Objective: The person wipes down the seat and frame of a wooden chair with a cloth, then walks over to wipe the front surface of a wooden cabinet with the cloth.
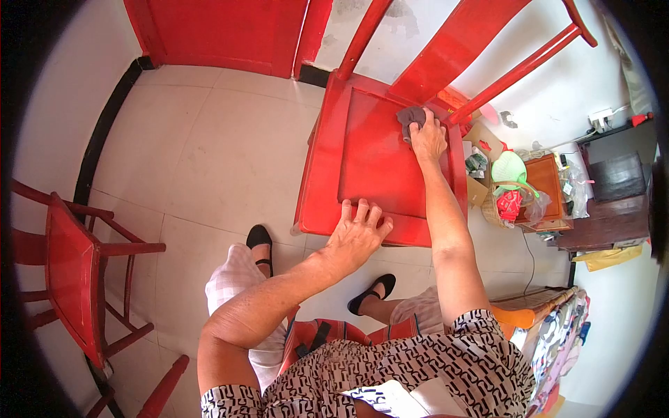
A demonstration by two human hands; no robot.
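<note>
A red wooden chair [383,160] stands in front of me, its seat facing up and its slatted back at the top right. My right hand [428,139] holds a dark grey cloth [411,122] against the far right part of the seat, near the foot of the backrest. My left hand [357,230] rests on the seat's near edge, fingers spread and slightly bent, holding nothing.
Another red chair [73,268] stands at the left. A red door [223,31] is at the top left. Right of the seat are a basket [491,207], a green fan [509,169] and a brown cabinet [542,182]. Clothes [561,334] lie at the lower right.
</note>
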